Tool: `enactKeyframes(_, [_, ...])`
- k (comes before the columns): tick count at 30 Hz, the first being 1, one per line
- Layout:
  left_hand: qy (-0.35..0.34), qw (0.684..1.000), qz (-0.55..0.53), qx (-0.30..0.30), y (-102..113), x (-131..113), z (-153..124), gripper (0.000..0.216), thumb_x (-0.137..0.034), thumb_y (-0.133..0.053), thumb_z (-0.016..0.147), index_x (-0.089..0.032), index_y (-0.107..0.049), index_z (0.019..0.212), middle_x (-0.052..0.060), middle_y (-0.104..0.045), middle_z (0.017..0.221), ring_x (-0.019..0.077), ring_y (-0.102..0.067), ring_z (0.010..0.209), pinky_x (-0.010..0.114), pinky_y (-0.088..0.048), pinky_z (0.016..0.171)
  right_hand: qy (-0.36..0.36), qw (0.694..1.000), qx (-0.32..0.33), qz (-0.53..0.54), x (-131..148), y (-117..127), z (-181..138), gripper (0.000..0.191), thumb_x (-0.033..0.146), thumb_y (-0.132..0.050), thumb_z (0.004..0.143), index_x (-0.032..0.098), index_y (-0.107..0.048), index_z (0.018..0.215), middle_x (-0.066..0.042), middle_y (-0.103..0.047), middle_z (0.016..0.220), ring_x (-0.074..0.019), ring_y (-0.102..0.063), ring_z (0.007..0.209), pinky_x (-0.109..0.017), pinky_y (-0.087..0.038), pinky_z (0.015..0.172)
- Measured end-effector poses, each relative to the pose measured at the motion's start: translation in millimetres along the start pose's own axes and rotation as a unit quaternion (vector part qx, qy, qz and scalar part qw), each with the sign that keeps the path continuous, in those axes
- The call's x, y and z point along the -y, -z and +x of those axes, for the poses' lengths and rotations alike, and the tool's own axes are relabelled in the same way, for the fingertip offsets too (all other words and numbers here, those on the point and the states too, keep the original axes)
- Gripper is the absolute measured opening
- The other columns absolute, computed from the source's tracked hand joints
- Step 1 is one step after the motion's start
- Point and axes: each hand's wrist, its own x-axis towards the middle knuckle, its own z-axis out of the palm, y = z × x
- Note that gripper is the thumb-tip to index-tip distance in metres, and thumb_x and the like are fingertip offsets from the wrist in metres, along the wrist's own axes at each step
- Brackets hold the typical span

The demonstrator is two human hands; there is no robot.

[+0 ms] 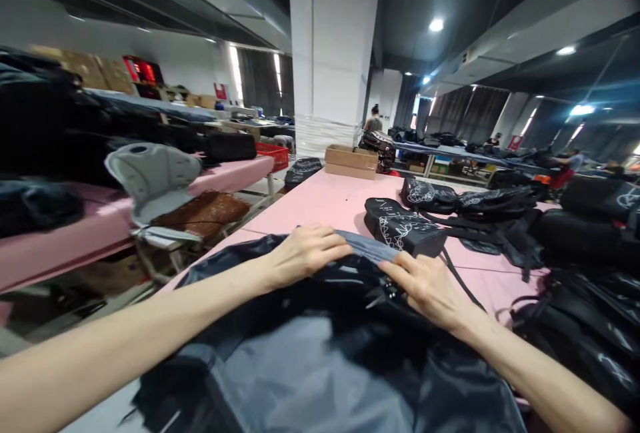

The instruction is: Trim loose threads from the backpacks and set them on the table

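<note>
A shiny black bag with grey lining (pixel 320 353) lies in front of me on the pink table (pixel 325 200). My left hand (pixel 305 253) rests on its far edge, fingers curled over the grey rim and gripping it. My right hand (pixel 425 283) lies on the black fabric beside it, fingers stretched out flat and pressing near a small metal zipper pull (pixel 380 294). Just beyond my hands stands a black pouch with white line drawings (pixel 403 226).
More black printed bags (pixel 465 200) and a pile of black bags (pixel 590 273) crowd the right side. A cardboard box (pixel 351 161) sits at the far table end before a white pillar (pixel 333 53). A chair (pixel 160 193) stands left by another pink table (pixel 65 233). People work far back.
</note>
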Motion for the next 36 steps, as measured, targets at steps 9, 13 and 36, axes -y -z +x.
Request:
enactKeyframes(9, [-0.141, 0.986, 0.037, -0.081, -14.9, -12.6, -13.0, 0.025, -0.014, -0.042, 0.088, -0.022, -0.06, 0.103, 0.005, -0.067, 0.086, 0.0153, -0.06, 0.079, 0.029, -0.045, 0.065, 0.111, 0.986, -0.109, -0.062, 7.5, -13.9, -30.1, 0.018, 0.008, -0.044, 0.086, 0.014, -0.06, 0.092, -0.003, -0.058, 0.072, -0.0115, -0.046, 0.055, -0.028, -0.033, 0.051])
enactKeyframes(13, [-0.07, 0.993, 0.027, -0.09, -6.8, -33.1, 8.1, 0.017, -0.021, -0.047, 0.088, -0.018, -0.062, 0.094, 0.004, -0.063, 0.081, 0.0133, -0.055, 0.071, 0.025, -0.042, 0.061, 0.119, 0.984, -0.117, -0.066, 7.1, -13.8, -25.6, 0.019, 0.008, -0.043, 0.085, 0.014, -0.06, 0.082, -0.002, -0.057, 0.069, -0.0115, -0.044, 0.053, -0.029, -0.032, 0.049])
enactKeyframes(36, [0.245, 0.931, -0.266, 0.057, -6.1, -40.7, 38.5, 0.013, -0.019, -0.047, 0.078, -0.016, -0.054, 0.067, 0.0, -0.058, 0.064, 0.0118, -0.052, 0.058, 0.024, -0.04, 0.059, 0.117, 0.984, -0.119, -0.056, 6.3, -12.2, -23.8, 0.024, 0.009, -0.04, 0.088, 0.015, -0.06, 0.078, -0.001, -0.057, 0.068, -0.0112, -0.042, 0.052, -0.028, -0.03, 0.049])
